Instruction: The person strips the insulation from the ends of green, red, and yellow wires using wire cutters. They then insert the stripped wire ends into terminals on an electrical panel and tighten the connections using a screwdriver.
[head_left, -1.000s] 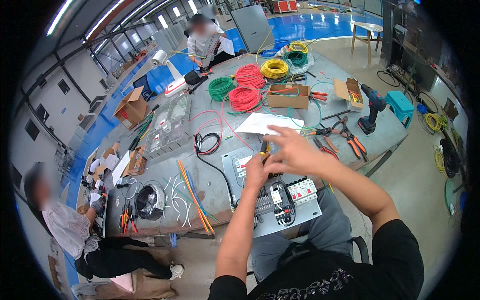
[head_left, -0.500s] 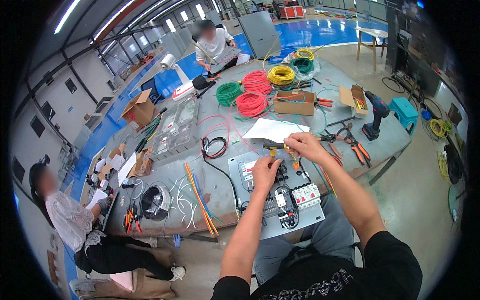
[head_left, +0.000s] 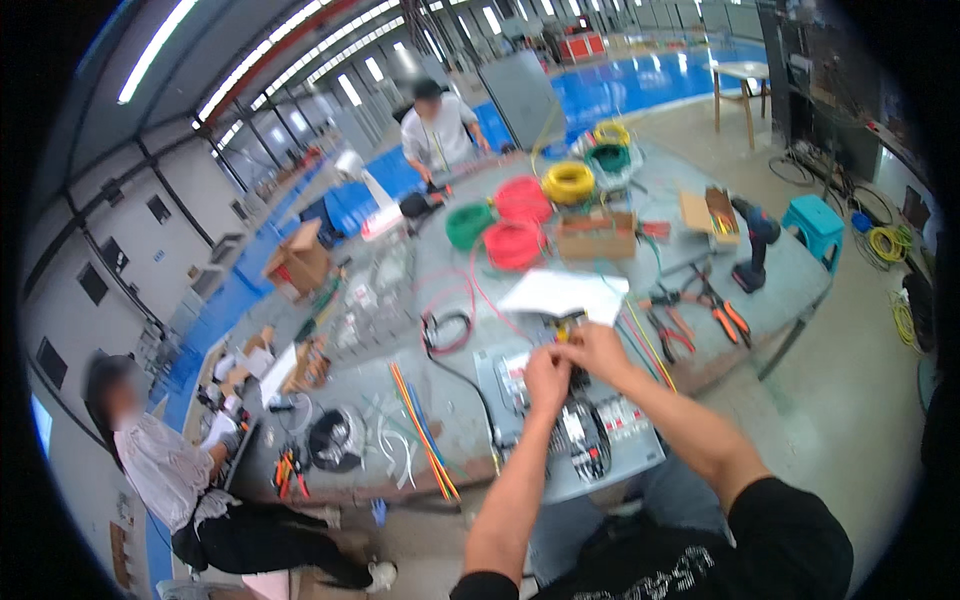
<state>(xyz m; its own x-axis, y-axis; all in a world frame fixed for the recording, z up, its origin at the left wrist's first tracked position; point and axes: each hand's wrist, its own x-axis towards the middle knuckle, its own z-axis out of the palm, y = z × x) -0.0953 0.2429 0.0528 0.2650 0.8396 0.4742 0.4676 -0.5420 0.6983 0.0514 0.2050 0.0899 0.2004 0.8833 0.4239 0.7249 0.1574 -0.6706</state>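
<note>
Grey metal makes up the mounting plate (head_left: pixel 635 456) in front of me, lying at the near edge of the bench (head_left: pixel 455 420) and reaching out over my lap. My left grip (head_left: pixel 548 378) and right grip (head_left: pixel 597 350) meet above its upper part, fingers bent inward and touching or nearly so; blur hides what they pinch, so I cannot tell whether either one is closed on something. Just beyond my fingertips shows a dark-and-yellow tool (head_left: pixel 568 323), and I cannot make out which side has it. Below my fingers, a black device with looped cables (head_left: pixel 586 440) sits on the plate, beside a row of white breakers with red switches (head_left: pixel 622 420); a white module (head_left: pixel 514 378) is fixed near the left edge. White paper (head_left: pixel 565 293) lies just past the plate. Farther off are red wire coils (head_left: pixel 523 200), a yellow coil (head_left: pixel 568 183) and a cardboard box (head_left: pixel 597 238). To my right lie orange-handled pliers (head_left: pixel 732 318), near a standing cordless drill (head_left: pixel 755 240). One co-worker (head_left: pixel 165 460) stands at left, another (head_left: pixel 440 135) across the bench.
</note>
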